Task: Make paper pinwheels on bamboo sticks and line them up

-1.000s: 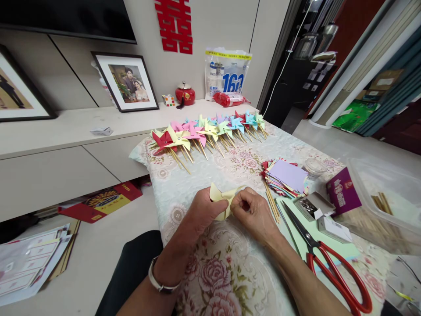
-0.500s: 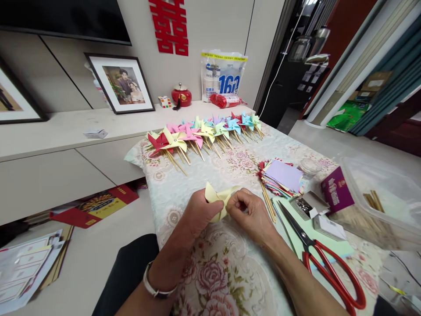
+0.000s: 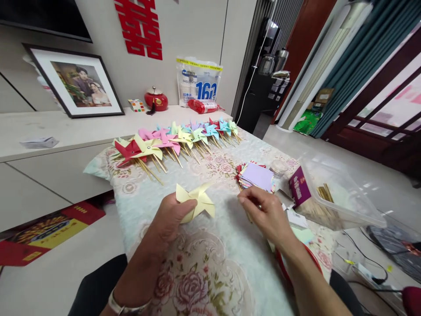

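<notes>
The left hand [image 3: 171,215] pinches a yellow paper pinwheel [image 3: 204,204] near its middle, thumb on top, above the flowered tabletop [image 3: 226,250]. Well apart from it, the right hand [image 3: 265,213] has its fingers curled (whether they pinch anything, one cannot tell) near a stack of paper squares [image 3: 258,174]. Beyond, a row of coloured pinwheels [image 3: 166,138] lies on the tabletop.
</notes>
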The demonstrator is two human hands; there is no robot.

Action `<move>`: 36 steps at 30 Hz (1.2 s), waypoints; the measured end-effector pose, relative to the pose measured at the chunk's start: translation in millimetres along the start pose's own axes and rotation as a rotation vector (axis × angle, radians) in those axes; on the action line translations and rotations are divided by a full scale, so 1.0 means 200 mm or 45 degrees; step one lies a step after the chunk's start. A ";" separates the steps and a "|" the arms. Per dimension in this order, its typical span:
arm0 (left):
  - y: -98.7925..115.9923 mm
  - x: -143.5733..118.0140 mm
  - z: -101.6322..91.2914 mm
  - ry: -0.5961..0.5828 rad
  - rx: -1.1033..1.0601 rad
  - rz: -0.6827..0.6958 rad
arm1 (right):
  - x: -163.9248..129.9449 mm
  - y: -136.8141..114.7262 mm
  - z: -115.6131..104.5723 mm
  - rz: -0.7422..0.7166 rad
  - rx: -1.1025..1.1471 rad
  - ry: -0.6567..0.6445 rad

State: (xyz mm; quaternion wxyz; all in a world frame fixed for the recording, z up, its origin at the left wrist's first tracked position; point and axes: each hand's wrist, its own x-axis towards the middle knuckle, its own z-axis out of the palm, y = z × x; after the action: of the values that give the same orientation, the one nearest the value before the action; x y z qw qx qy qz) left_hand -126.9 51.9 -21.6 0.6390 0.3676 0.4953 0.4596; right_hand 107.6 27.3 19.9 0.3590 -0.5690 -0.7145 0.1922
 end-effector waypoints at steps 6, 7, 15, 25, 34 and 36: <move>0.00 0.00 0.01 -0.010 -0.055 -0.014 | -0.01 0.20 -0.32 0.177 -0.916 -0.167; -0.01 0.01 0.00 -0.015 -0.051 -0.010 | -0.01 0.22 -0.34 0.217 -1.012 -0.244; -0.03 0.03 0.00 -0.033 0.016 0.012 | 0.04 0.26 -0.35 0.405 -1.344 -0.596; -0.02 0.02 0.01 -0.028 0.039 -0.003 | 0.06 0.29 -0.39 0.261 -1.226 -0.692; 0.01 0.01 0.02 -0.019 0.054 -0.011 | 0.06 0.21 -0.38 0.339 -1.396 -0.746; 0.01 0.01 0.02 -0.022 0.050 -0.010 | 0.06 0.18 -0.37 0.406 -1.420 -0.774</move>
State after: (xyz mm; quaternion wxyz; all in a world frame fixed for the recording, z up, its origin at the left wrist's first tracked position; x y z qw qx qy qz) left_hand -123.2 54.2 -19.4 0.6377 0.3819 0.5003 0.4441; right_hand 184.4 39.4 48.9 -0.2408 -0.6889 -0.6836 -0.0038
